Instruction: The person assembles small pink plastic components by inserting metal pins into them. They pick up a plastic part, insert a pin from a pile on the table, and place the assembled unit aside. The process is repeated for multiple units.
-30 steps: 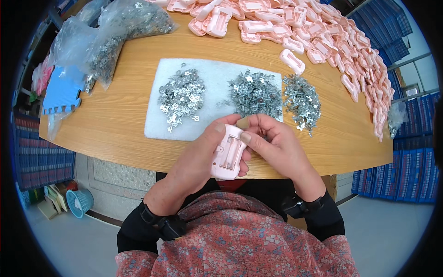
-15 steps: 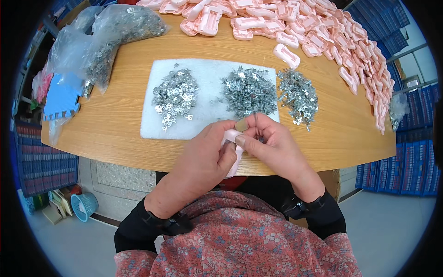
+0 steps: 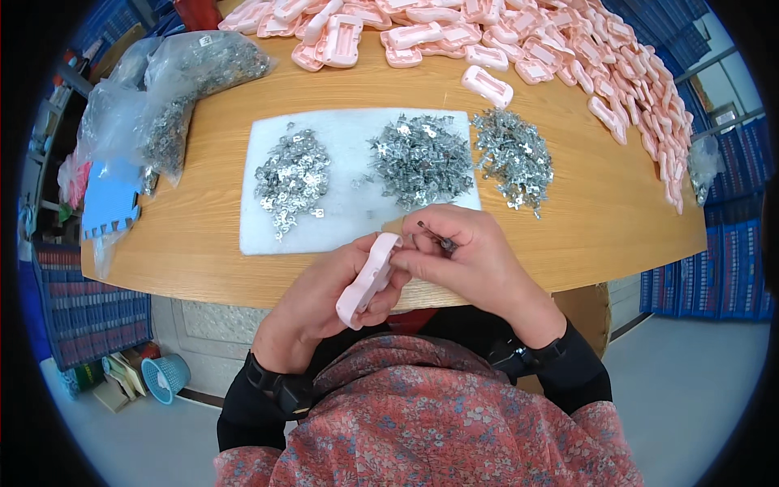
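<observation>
My left hand (image 3: 312, 294) is wrapped round a pale pink plastic casing (image 3: 367, 282), which stands tilted on its side at the near table edge. The thumb of my right hand (image 3: 487, 264) meets the casing's upper end. Curled in the fingers of that same hand are several small dark metal pieces (image 3: 445, 243), partly hidden. Just beyond both hands lies a white foam sheet (image 3: 347, 138). It bears a pile of flat silvery metal clips (image 3: 294, 174) on the left and a denser pile of springy metal parts (image 3: 422, 162) on the right.
Another metal parts heap (image 3: 515, 158) lies right of the foam. A large spread of pink casings (image 3: 560, 49) covers the far and right table. Clear bags of metal parts (image 3: 166, 105) and a blue foam mat (image 3: 111, 199) sit at the left. A basket (image 3: 165, 379) stands on the floor.
The casing has been turned and brought lower left by my left hand, so its long side shows. My right hand has rolled, exposing the dark metal pieces in its fingers.
</observation>
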Tool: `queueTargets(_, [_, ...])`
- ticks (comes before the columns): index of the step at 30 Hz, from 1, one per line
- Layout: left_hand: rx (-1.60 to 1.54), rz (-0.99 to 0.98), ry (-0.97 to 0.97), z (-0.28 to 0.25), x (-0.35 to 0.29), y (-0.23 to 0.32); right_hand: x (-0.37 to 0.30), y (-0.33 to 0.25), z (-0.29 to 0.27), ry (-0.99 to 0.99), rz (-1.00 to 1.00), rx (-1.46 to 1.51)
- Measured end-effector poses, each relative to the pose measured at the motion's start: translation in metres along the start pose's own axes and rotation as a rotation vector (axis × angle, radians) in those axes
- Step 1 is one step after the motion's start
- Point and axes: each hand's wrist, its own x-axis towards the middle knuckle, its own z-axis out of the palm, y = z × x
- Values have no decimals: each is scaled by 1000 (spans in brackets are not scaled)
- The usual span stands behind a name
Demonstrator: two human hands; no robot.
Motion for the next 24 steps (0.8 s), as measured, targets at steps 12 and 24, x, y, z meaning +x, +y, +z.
queueTargets(12, [-365,-56,-199,-9,7,-19,-15,23,-15,20,70,297])
queueTargets(24, [61,-238,-251,33,36,-36,-107,16,-63,101,238,408])
